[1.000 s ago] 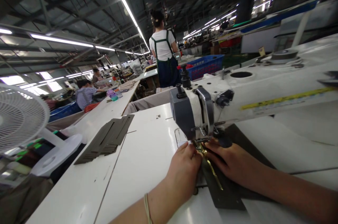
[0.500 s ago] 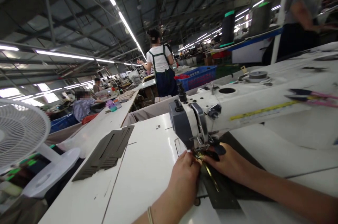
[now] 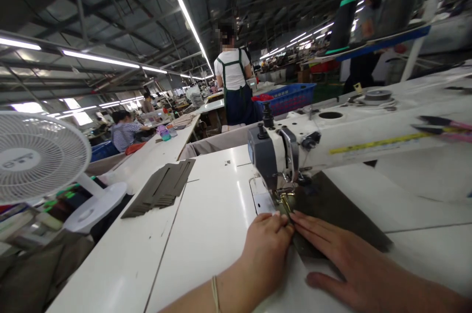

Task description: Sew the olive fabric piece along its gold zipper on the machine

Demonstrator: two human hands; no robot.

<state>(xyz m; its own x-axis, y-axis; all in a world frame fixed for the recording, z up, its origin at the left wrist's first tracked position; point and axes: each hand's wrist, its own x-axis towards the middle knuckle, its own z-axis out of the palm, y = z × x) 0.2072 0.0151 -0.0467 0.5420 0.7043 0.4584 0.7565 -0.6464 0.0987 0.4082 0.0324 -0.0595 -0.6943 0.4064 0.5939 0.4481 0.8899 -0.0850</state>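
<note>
A dark grey fabric piece (image 3: 339, 210) lies under the head of a white and grey sewing machine (image 3: 271, 153). Along its left part a gold zipper strip (image 3: 286, 201) runs to the presser foot. My left hand (image 3: 269, 249) is closed at the strip's near end, its fingers curled at the fabric's left edge; what the fingertips pinch is too small to make out. Flat on the fabric, just right of the strip, rests my right hand (image 3: 342, 259), fingers stretched out and thumb apart. The two hands' fingertips nearly meet below the needle.
Stacked grey fabric pieces (image 3: 162, 187) lie on the white table (image 3: 206, 224) to the left. A white fan (image 3: 37, 156) stands at far left. Scissors (image 3: 442, 126) and a yellow tape (image 3: 376, 144) rest on the machine. A person (image 3: 232, 77) stands beyond, near a blue crate (image 3: 287, 99).
My right hand has moved back from beside the needle and flattened on the fabric. My left hand sits slightly lower, nearer me. The view has shifted, and the fabric lies differently.
</note>
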